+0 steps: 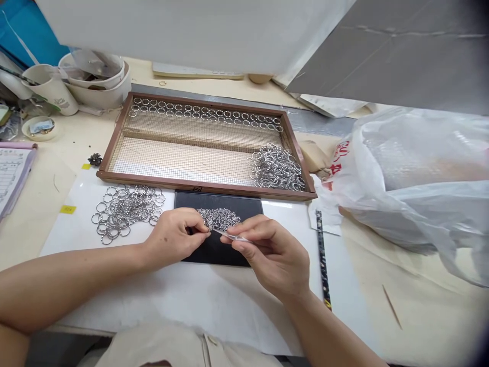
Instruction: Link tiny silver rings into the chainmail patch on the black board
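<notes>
A white sheet (214, 300) is covering part of a cream table (420, 275). Over a black mat (217, 256), my right hand (280, 255) is gripping a slim pale tool (241, 238) between thumb and fingers, its tip pointing toward my left hand (178, 234). That hand's thumb and forefinger are pressing together; whatever is sitting between them is too small to tell. Just behind my fingertips, a pile of small silvery pieces (222, 218) is lying on the mat. To the left, a loose heap of metal rings (128, 206) is resting on the sheet. Beyond the mat, a wood-framed mesh tray (160, 178) is holding rows of rings (206, 109) along its far side and a second heap (277, 168) in its near right corner. Farther right, a plastic bag (412, 204) is slumping on the table.
</notes>
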### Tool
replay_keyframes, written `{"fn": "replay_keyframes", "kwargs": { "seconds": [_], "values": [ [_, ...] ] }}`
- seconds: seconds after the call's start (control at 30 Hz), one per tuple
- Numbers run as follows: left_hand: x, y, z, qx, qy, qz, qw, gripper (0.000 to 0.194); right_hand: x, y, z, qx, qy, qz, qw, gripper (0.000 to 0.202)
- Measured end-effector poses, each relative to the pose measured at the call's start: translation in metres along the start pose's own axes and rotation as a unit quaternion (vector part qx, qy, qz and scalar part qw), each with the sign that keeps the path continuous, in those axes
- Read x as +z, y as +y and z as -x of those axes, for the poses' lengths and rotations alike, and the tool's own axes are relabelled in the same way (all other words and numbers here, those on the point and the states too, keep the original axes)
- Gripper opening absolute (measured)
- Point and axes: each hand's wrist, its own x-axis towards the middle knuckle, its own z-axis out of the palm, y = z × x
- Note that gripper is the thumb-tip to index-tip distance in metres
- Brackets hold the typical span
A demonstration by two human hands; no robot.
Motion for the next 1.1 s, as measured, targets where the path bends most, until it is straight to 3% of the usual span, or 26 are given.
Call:
{"fn": "replay_keyframes", "kwargs": {
  "seconds": [0.27, 0.43, 0.67, 1.1],
  "values": [
    [0.0, -0.0012, 0.0004, 0.01, 0.003, -0.001, 1.0, 0.013, -0.0001, 0.0001, -0.0001, 0.003, 0.015, -0.035, 0.999, 0.011],
    [-0.0018, -0.0002, -0.0009, 0.067, -0.002, -0.046, 0.997, 0.017, -0.0015, -0.0007, -0.0007, 0.011, 0.042, -0.077, 0.996, 0.011],
    [-0.0038, 0.0007, -0.0004, 0.12, -0.005, -0.115, 0.986, 0.02, 0.0015, -0.0034, -0.0014, 0.005, 0.034, -0.013, 0.999, 0.012],
    [-0.0025, -0.0024, 0.0014, 0.127, -0.011, -0.129, 0.983, 0.019, 0.0015, -0.001, 0.0003, 0.011, 0.017, -0.001, 1.0, 0.014]
  ]
}}
